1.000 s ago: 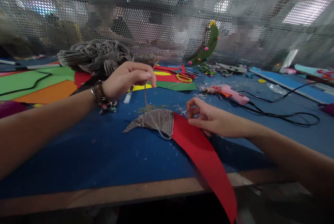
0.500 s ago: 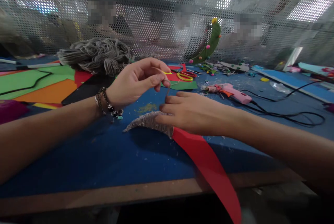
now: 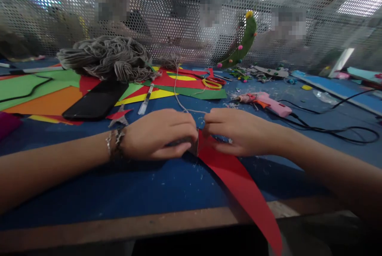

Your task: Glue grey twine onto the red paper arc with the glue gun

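A curved red paper strip [image 3: 238, 180] runs from between my hands down past the table's front edge. Grey yarn is wrapped round its left part, now mostly hidden under my left hand [image 3: 165, 133]. That hand is closed over the wrapped end, with bracelets at its wrist. My right hand [image 3: 234, 130] lies just over the red part, its fingertips pinched on a strand of grey yarn [image 3: 176, 85]. The strand trails back from there to a small loose tangle [image 3: 170, 61] at the rear.
A big grey yarn bundle [image 3: 107, 59], a black phone [image 3: 97, 99] and coloured sheets [image 3: 47, 101] lie at left. Behind my hands are a marker [image 3: 146, 99] and yellow-handled scissors [image 3: 213, 83]. A pink glue gun [image 3: 271, 103] with its cable is at right. People sit beyond the perforated screen [image 3: 179, 17].
My left hand has come down from above the strip onto its wrapped end. My right hand has shifted slightly right, off the wrapping, with the yarn strand at its fingertips.
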{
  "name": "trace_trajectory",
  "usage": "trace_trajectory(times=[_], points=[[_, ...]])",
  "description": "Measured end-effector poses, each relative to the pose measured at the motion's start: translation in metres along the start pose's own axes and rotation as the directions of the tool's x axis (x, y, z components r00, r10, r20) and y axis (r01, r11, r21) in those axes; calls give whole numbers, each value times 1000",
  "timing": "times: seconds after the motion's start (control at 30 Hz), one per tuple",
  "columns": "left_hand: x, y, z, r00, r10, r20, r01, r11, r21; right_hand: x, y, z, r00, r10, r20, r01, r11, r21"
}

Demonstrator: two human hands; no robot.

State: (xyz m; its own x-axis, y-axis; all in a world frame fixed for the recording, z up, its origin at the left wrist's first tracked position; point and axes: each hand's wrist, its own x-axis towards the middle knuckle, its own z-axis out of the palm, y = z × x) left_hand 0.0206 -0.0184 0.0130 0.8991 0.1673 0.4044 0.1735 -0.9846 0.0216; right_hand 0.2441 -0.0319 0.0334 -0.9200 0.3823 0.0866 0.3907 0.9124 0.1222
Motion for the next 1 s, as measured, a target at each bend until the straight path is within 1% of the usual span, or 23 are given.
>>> trace_trajectory(times=[0.07, 0.13, 0.23, 0.33, 0.4, 0.47, 0.57, 0.67, 0.87, 1.0], points=[[-7, 4, 1, 995, 30, 98, -30, 1000, 0, -1, 2, 3, 999, 36, 0, -36, 999, 24], [-14, 7, 1, 988, 10, 156, -9, 1000, -5, -2, 4, 5, 997, 74, 4, -74, 995, 67], [-18, 11, 1, 978, -37, 208, 43, 999, -23, -3, 8, 8, 993, 115, 9, -115, 980, 160], [-17, 14, 1, 969, -57, 239, 73, 996, -56, -4, 13, 11, 988, 152, -16, -144, 964, 224], [-16, 15, 2, 969, -59, 241, 79, 994, -77, -5, 17, 14, 985, 167, -39, -153, 958, 242], [-16, 16, 2, 974, -53, 219, 74, 993, -87, -7, 20, 17, 981, 182, -63, -161, 954, 255], [-17, 16, 3, 981, -45, 186, 58, 996, -65, -8, 23, 21, 970, 216, -109, -182, 947, 263], [-17, 16, 3, 982, -44, 182, 51, 998, -31, -7, 25, 26, 967, 207, -145, -167, 954, 248], [-20, 15, 3, 987, -38, 157, 39, 999, -3, -4, 28, 34, 971, 189, -149, -148, 957, 251], [-23, 15, 4, 984, -56, 171, 62, 998, -27, -2, 28, 35, 963, 226, -146, -181, 946, 271]])
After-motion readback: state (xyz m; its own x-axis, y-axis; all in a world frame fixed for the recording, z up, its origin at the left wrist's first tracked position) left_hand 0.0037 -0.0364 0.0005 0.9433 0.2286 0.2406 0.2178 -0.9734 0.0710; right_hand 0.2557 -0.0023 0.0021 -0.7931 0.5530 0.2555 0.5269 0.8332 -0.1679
